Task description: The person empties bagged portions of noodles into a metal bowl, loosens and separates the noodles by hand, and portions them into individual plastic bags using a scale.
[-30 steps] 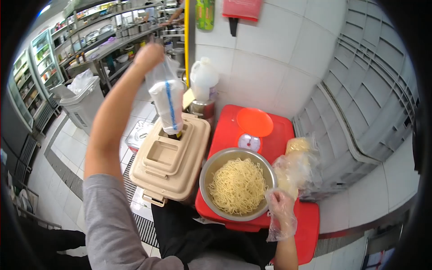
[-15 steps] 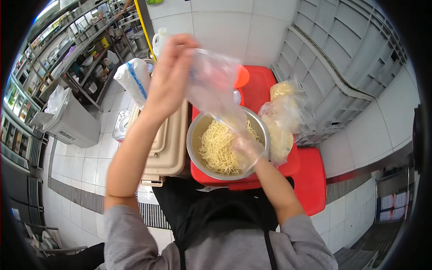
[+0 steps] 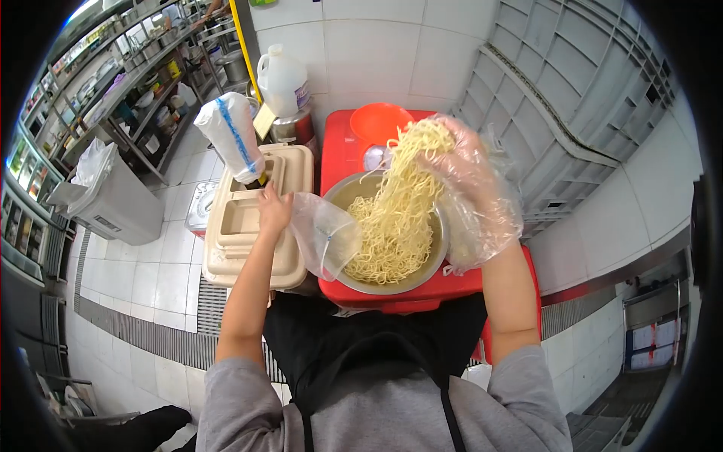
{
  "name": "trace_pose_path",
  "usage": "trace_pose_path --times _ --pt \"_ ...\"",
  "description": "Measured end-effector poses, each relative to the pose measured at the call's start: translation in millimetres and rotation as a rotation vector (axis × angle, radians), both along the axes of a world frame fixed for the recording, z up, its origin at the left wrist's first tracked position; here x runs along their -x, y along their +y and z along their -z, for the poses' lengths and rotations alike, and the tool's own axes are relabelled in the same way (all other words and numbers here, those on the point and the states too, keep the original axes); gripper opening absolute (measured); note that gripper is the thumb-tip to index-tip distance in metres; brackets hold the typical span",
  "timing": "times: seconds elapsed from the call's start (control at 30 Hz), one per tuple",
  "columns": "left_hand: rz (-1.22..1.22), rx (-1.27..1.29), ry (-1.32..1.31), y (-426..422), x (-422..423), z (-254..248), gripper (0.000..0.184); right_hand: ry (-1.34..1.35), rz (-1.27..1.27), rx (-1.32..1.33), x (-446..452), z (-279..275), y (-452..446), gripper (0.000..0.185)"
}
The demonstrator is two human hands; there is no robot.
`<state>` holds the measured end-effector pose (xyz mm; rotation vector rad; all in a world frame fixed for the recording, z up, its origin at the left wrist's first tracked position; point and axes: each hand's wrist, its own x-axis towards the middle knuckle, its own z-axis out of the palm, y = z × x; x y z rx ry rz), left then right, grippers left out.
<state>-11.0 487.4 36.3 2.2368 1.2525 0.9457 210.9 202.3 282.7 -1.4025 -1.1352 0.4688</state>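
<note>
In a clear plastic glove, my right hand (image 3: pixel 463 162) is closed on a big clump of yellow noodles (image 3: pixel 414 169), lifted above the metal bowl (image 3: pixel 348 183). Strands hang from it down to the noodles in the bowl. My left hand (image 3: pixel 274 211), bare, grips the edge of a clear plastic bag (image 3: pixel 322 232) over the beige lidded container. The bag's wide mouth faces the bowl and overlaps its left rim. Beneath the bowl is a red lid (image 3: pixel 340 143).
Behind the bowl lies an orange-red bowl (image 3: pixel 379 120). A white packet with a blue stripe (image 3: pixel 230 135) leans on the beige container (image 3: pixel 260 279). A white jug (image 3: pixel 283 79) stands by the wall. Grey crates (image 3: pixel 561 105) rise at the right.
My left hand has come down with the bag to the left of the bowl. My right hand has risen out of the bowl with a clump of noodles.
</note>
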Motion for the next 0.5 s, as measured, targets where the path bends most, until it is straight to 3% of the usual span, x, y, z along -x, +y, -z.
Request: trace_pose_path --times 0.07,0.1,0.2,0.27,0.33,0.4,0.47,0.5 --pt "0.066 -0.383 -0.004 -49.8 8.2 -76.2 0.055 0.136 -0.063 0.032 9.4 -22.1 -6.1 0.037" --pt "0.157 -0.257 0.051 -73.0 14.5 -101.7 0.056 0.031 -0.015 0.004 10.1 -14.5 -4.2 0.034" --pt "0.459 0.063 0.335 -144.0 31.2 -136.7 0.056 0.343 -0.024 -0.111 45.9 19.4 -14.0 0.036" --pt "0.453 -0.121 0.46 -167.0 34.6 -107.6 0.055 0.365 -0.166 0.094 9.4 103.7 -9.1 0.042" --pt "0.4 -0.264 0.451 -168.7 36.7 -95.1 0.055 0.154 -0.112 0.278 -18.4 188.7 -7.1 0.049" --pt "0.312 -0.37 0.304 -163.5 36.2 -94.9 0.055 -0.193 -0.034 0.361 -16.3 188.5 -2.3 0.054" --pt "0.246 -0.414 0.206 -158.8 36.0 -110.9 0.054 -0.666 0.063 0.353 17.2 135.0 1.6 0.058" --pt "0.214 -0.435 0.159 -155.5 36.2 -117.4 0.054 -0.87 0.101 0.357 24.5 142.4 5.3 0.059"
